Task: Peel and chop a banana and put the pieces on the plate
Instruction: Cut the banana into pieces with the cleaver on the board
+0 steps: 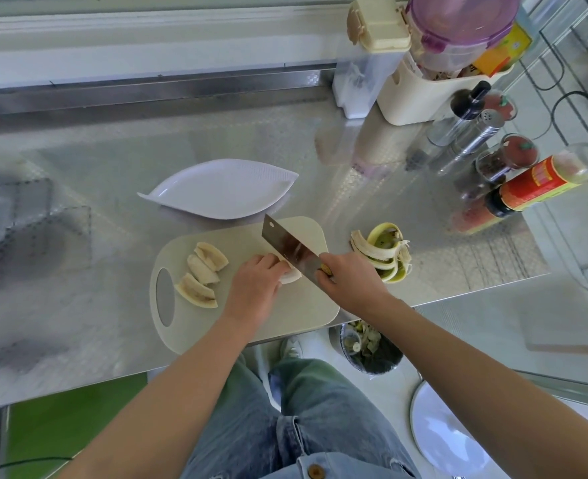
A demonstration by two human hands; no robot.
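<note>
A pale cutting board [285, 319] lies on the steel counter. Three cut banana pieces [202, 271] sit on its left half. My left hand [254, 288] holds down the remaining peeled banana piece [292, 276], mostly hidden under my fingers. My right hand [351, 281] grips the handle of a cleaver [285, 245], whose blade rests against that piece beside my left fingertips. A white leaf-shaped plate [223, 190] stands just behind the board with nothing on it. The banana peel [385, 252] lies on the counter right of the board.
Bottles, shakers and jars [486, 146] crowd the counter's back right, beside a cream container bin [434, 95]. A waste bin [368, 347] with scraps stands on the floor below the counter edge. A round white stool [448, 440] is at lower right.
</note>
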